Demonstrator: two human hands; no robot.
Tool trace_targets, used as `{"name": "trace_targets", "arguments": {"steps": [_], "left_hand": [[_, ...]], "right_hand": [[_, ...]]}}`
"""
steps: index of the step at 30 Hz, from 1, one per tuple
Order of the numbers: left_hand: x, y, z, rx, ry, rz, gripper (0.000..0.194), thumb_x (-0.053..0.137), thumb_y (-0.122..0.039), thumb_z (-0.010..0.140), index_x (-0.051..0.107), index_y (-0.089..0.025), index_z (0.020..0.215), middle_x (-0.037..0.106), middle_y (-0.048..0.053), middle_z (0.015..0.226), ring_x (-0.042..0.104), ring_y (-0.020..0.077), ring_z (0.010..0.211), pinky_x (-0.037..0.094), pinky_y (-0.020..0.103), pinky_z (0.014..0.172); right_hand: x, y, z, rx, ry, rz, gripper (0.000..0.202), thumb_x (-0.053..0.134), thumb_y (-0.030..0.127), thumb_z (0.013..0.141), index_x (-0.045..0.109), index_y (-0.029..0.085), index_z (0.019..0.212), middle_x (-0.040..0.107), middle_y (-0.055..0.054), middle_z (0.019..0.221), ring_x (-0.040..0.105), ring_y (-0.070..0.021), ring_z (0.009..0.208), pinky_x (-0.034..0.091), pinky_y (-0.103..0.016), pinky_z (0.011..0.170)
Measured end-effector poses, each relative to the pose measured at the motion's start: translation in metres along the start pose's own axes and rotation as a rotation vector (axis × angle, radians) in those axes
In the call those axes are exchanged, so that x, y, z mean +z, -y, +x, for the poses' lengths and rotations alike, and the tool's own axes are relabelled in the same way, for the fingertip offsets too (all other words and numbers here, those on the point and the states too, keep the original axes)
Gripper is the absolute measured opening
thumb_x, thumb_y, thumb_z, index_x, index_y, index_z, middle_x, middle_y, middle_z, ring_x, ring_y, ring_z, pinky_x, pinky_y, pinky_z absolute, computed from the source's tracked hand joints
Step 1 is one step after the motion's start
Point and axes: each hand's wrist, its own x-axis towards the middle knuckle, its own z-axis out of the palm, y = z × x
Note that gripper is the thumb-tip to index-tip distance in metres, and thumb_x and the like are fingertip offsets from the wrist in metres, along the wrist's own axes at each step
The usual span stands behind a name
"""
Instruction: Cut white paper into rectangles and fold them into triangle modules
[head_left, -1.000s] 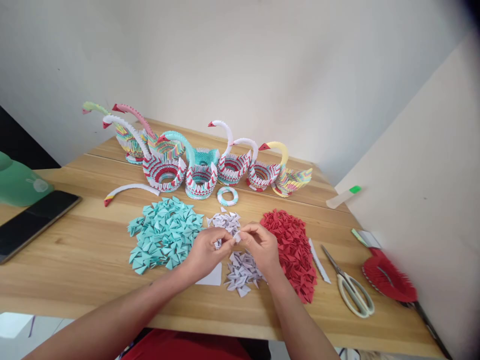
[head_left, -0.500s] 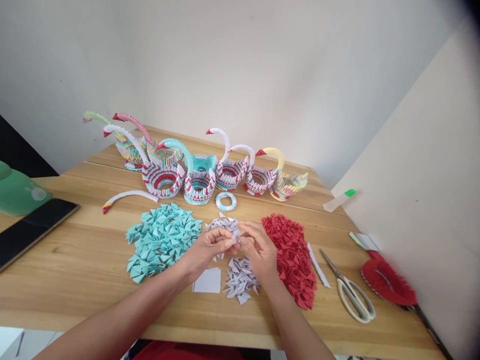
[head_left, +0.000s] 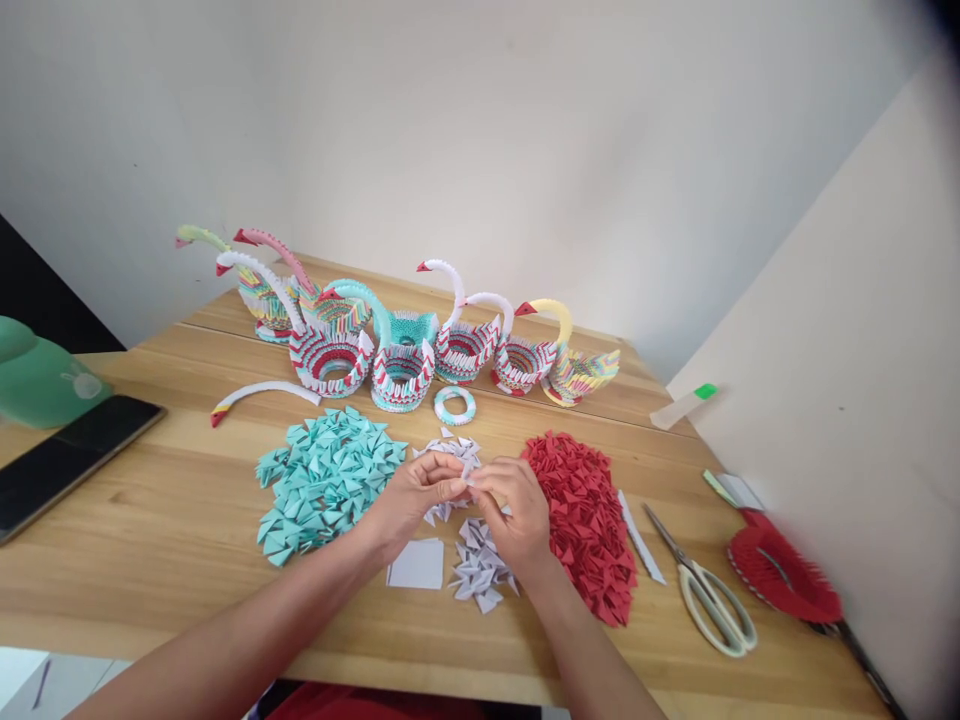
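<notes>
A small piece of white folded paper (head_left: 468, 472) is pinched between my two hands, mostly covered by the fingers. My left hand (head_left: 424, 495) grips it from the left with thumb and forefinger. From the right, my right hand (head_left: 517, 510) closes its fingertips on the same piece. Below and between the hands lie a pile of white folded paper triangles (head_left: 480, 570) and a stack of blank white paper slips (head_left: 415, 565). More white triangles (head_left: 450, 450) lie just beyond my fingers. Teal paper triangles (head_left: 326, 480) are heaped on the left, red ones (head_left: 585, 520) on the right.
Several folded-paper swans (head_left: 330, 360) stand at the back of the wooden table. Before them lie a paper ring (head_left: 454, 406) and a loose swan neck (head_left: 262, 390). Scissors (head_left: 712, 600), a red hairbrush (head_left: 784, 575) and a paper strip (head_left: 642, 540) are rightward; a phone (head_left: 75, 460) is leftward.
My right hand's fingers have curled in closer, so less of the white paper shows between the hands. The whole view has shifted slightly.
</notes>
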Motion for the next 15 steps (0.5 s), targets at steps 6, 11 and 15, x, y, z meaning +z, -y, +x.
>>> {"name": "trace_targets", "arguments": {"steps": [6, 11, 15], "left_hand": [[0.002, -0.003, -0.001, 0.042, 0.029, 0.050, 0.025, 0.074, -0.034, 0.077, 0.066, -0.016, 0.093, 0.069, 0.003, 0.087, 0.062, 0.0138, 0.078, 0.046, 0.027, 0.078], [0.001, -0.010, -0.001, 0.041, -0.056, 0.364, 0.028, 0.068, -0.041, 0.079, 0.065, -0.014, 0.072, 0.064, 0.001, 0.066, 0.057, 0.0124, 0.064, 0.044, 0.024, 0.067], [0.002, -0.012, -0.001, 0.072, -0.050, 0.505, 0.032, 0.063, -0.042, 0.079, 0.061, -0.015, 0.061, 0.062, 0.001, 0.058, 0.054, 0.0124, 0.057, 0.043, 0.024, 0.061]], "right_hand": [[-0.003, 0.002, 0.003, -0.090, 0.021, -0.114, 0.032, 0.057, 0.000, 0.084, 0.071, 0.027, 0.094, 0.068, -0.003, 0.082, 0.057, -0.0189, 0.082, 0.052, -0.031, 0.069], [-0.004, 0.003, 0.003, -0.129, -0.008, -0.168, 0.030, 0.061, 0.003, 0.084, 0.073, 0.028, 0.092, 0.068, -0.004, 0.083, 0.057, -0.0194, 0.083, 0.052, -0.031, 0.068], [-0.002, 0.001, 0.001, -0.144, 0.004, -0.188, 0.031, 0.059, 0.004, 0.085, 0.073, 0.030, 0.095, 0.070, -0.003, 0.086, 0.058, -0.0199, 0.085, 0.053, -0.032, 0.072]]}}
